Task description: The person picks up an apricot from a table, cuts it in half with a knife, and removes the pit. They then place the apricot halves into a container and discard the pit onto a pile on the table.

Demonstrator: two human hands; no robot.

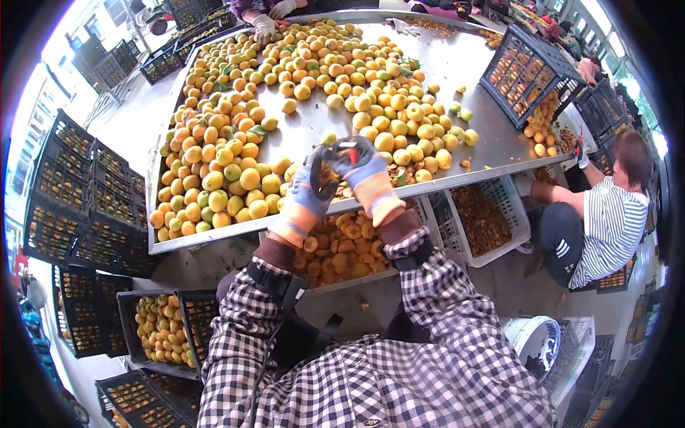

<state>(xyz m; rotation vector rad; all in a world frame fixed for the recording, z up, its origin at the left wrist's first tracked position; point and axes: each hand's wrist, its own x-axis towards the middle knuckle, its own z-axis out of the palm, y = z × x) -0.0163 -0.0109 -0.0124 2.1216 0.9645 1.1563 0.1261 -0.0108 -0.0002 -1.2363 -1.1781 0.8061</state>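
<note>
My left hand (311, 191), in a grey, blue and orange work glove, is closed over the near edge of the metal table (321, 121). What its curled fingers hold is mostly hidden. Close beside it, my right hand (365, 177) grips a small red tool (349, 151); its blade or tip cannot be made out. Yellow-orange apricots (250, 178) lie heaped on the table to the left of and beyond my hands. Directly below my wrists, a crate (335, 287) holds opened apricot halves (342, 246).
A white crate of brown pits (479, 217) stands right of the halves. A black crate (524, 75) lies tipped on the table, spilling apricots. One person in stripes (606, 221) sits at right; another's gloved hand (265, 30) reaches in opposite. Stacked black crates (85, 192) line the left.
</note>
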